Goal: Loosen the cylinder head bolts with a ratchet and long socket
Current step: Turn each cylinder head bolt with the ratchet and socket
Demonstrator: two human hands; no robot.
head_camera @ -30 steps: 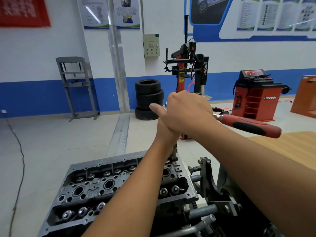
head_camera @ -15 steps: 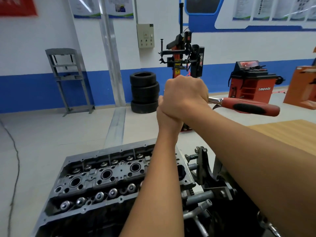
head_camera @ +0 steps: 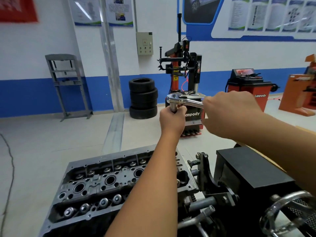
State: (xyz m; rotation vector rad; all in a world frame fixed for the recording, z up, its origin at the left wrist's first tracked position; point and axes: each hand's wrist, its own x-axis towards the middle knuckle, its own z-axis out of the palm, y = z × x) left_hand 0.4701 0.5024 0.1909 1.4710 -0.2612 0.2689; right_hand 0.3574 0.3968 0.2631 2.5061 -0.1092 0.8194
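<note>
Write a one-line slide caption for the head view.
Left hand grips the long socket under the ratchet while the right hand holds its handle, above the cylinder head.

Bright, even indoor light – soft shadows only. Glare streaks cross the glossy blue-and-white wall posters [head_camera: 271, 14]. Wide-angle bending curves the edges; the red banner [head_camera: 17, 9] and the right hand [head_camera: 229, 113] are motion-blurred – the grey metal cylinder head [head_camera: 102, 183] stays sharper.

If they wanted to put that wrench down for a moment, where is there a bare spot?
The flat top of the black box, right of the cylinder head, looks bare, as does the floor beyond it. The cylinder head is crowded with bolts and holes. Both the left hand and right hand grip the ratchet.
</note>
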